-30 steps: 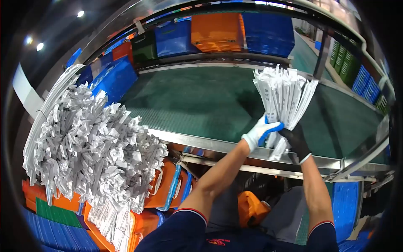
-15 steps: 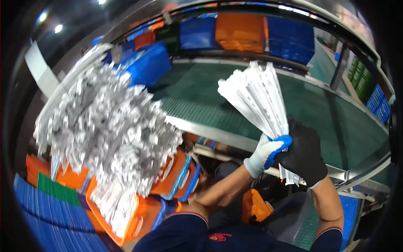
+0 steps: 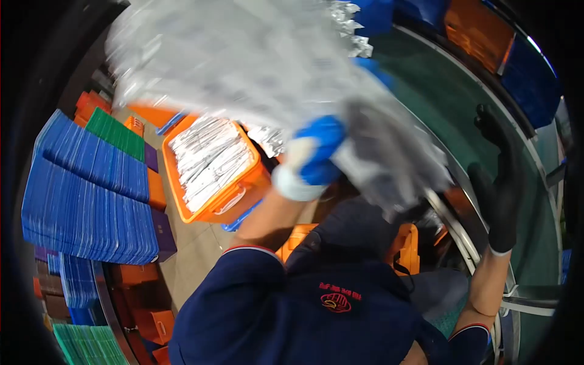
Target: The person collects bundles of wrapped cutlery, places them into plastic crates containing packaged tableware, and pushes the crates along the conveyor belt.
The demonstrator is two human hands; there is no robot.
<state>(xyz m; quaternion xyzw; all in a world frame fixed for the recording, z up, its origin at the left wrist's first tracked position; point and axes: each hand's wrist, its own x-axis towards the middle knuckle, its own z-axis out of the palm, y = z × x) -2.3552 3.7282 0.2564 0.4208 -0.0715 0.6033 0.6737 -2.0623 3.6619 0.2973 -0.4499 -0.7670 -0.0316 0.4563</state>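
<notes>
My left hand [image 3: 313,155], in a white and blue glove, is closed round the narrow middle of a bundle of silver foil bags [image 3: 231,58]. The bundle spreads wide toward the upper left and is smeared by motion; its other end [image 3: 395,158] hangs to the right of the glove. To the right, my black-gloved right hand [image 3: 502,182] is empty, its thumb and fingers apart, above the edge of the green conveyor belt [image 3: 426,76]. Below and left of the bundle stands an orange crate [image 3: 261,179] packed with rows of silver bags [image 3: 210,161].
Tall stacks of blue flat pieces [image 3: 91,207] and a green stack [image 3: 118,134] stand at left. Crinkled silver bag edges [image 3: 353,27] show behind the bundle. Blue and orange bins [image 3: 477,30] line the belt's far side. A metal rail [image 3: 453,231] runs along the near side.
The left hand has swung the bundle left, away from the belt. The right hand has let go of it and moved right. The view has turned left and down, showing the packed orange crate more fully.
</notes>
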